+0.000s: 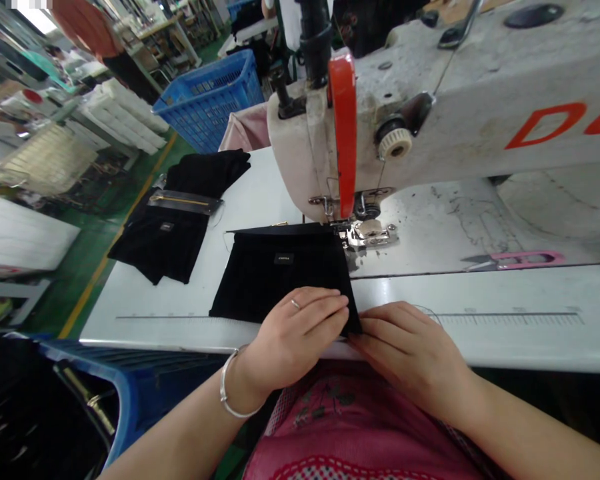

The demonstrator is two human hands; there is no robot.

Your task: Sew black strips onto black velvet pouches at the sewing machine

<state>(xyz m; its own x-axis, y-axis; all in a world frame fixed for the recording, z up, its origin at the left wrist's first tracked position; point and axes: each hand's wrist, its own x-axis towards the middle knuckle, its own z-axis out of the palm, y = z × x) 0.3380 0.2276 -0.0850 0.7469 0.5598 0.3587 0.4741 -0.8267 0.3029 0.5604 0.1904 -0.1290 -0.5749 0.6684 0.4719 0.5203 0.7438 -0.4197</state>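
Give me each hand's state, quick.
Left hand: laid over the black fabric piece; grip cannot be told.
Right hand: at that piece's near right corner; grip cannot be told.

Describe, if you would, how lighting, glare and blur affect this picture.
Head view: bright white at the top left corner; head view: a pale highlight on the glossy red plastic-looking lever; head view: the flat black fabric piece so dark its surface detail is mostly lost; head view: background at upper left soft and leaning.
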